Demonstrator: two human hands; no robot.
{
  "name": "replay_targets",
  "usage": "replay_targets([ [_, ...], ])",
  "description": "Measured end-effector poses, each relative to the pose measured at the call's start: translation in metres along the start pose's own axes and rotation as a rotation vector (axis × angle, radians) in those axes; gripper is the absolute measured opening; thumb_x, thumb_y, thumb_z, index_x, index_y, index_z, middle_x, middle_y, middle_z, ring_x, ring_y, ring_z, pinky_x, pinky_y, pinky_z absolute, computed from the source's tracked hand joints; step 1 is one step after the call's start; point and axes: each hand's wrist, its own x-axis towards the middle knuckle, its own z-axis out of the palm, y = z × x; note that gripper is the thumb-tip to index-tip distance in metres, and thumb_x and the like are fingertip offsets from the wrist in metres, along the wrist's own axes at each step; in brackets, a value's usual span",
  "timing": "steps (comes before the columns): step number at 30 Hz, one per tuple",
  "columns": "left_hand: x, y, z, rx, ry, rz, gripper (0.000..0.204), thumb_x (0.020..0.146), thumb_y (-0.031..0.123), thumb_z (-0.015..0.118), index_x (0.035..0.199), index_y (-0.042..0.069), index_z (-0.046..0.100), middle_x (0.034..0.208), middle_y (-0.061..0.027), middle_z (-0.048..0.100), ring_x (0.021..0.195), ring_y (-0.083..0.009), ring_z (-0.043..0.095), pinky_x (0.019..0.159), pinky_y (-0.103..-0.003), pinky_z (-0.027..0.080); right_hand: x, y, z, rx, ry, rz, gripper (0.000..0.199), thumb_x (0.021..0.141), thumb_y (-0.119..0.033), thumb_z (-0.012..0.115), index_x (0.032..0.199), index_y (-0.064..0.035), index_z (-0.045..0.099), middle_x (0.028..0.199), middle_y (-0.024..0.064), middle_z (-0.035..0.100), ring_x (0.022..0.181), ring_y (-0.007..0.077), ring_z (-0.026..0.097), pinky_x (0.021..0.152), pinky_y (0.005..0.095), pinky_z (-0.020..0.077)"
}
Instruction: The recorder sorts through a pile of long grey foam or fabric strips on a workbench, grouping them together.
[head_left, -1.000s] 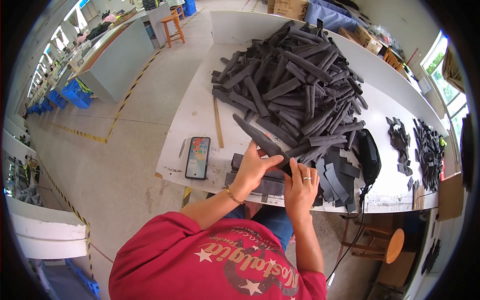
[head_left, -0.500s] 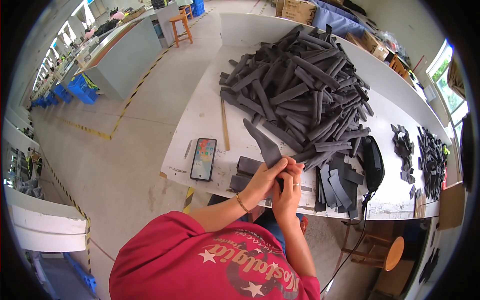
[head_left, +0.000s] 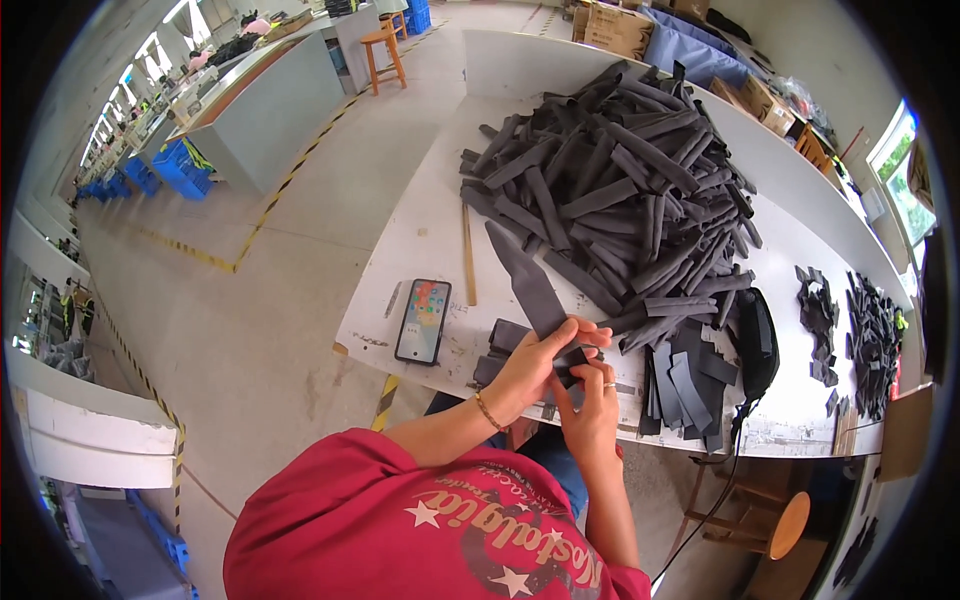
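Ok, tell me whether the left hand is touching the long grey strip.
Touching. The head view shows the left hand with its fingers wrapped over the lower end of the strip, and the right hand meets it from below.

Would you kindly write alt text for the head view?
Both hands, left hand and right hand, grip a long dark grey strip over a white table bearing a big pile of similar strips and a phone.

Red short-sleeved shirt with white stars and lettering; bare forearms — a thin bracelet on the left hand's (head_left: 535, 368) wrist, a ring on the right hand (head_left: 592, 405).
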Motion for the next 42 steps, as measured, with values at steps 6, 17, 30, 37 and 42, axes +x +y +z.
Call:
replay_targets([
  [6,0.004,0.018,0.009,-0.182,0.031,0.034,0.031,0.099,0.029,0.054,0.112,0.002,0.062,0.103,-0.0139,0.069,0.106,-0.0276,0.063,0.091,-0.039,0.049,-0.002,0.017,-0.015,-0.038,-0.007,-0.210,0.018,0.080,0.004,0.069,0.094,-0.0007,0.059,0.097,0.0171,0.059,0.077,0.0323,0.061,0.065,0.0378,0.0499],
  [17,-0.005,0.009,0.021,-0.114,0.002,0.154,0.027,0.101,0.030,0.049,0.107,0.005,0.058,0.086,-0.0065,0.065,0.099,-0.0290,0.066,0.094,-0.042,0.049,0.019,0.009,-0.023,0.022,0.059,-0.325,0.020,0.077,0.004,0.071,0.091,-0.0012,0.057,0.094,0.0149,0.059,0.072,0.0326,0.060,0.058,0.0390,0.0486],
  [30,-0.006,-0.010,0.019,-0.183,-0.033,0.170,0.025,0.101,0.030,0.051,0.107,0.008,0.060,0.088,-0.0044,0.065,0.103,-0.0277,0.066,0.091,-0.040,0.051,0.018,0.008,-0.017,0.065,0.030,-0.240,0.012,0.080,0.003,0.068,0.086,-0.0001,0.058,0.093,0.0164,0.062,0.082,0.0341,0.064,0.069,0.0378,0.0519],
  [37,-0.007,-0.011,0.018,-0.205,-0.017,0.175,0.025,0.101,0.029,0.050,0.107,0.007,0.060,0.090,-0.0053,0.066,0.104,-0.0282,0.065,0.093,-0.039,0.049,0.018,0.011,-0.010,0.102,0.017,-0.208,0.012,0.079,0.005,0.067,0.086,0.0010,0.058,0.094,0.0169,0.062,0.085,0.0350,0.064,0.072,0.0378,0.0521],
  [42,-0.007,-0.010,0.017,-0.182,-0.025,0.148,0.028,0.103,0.028,0.046,0.109,0.005,0.060,0.095,-0.0087,0.067,0.107,-0.0274,0.063,0.097,-0.039,0.047,0.016,0.010,-0.008,0.115,0.012,-0.124,0.011,0.081,0.003,0.068,0.087,0.0019,0.059,0.097,0.0156,0.063,0.088,0.0315,0.065,0.076,0.0362,0.0517],
])
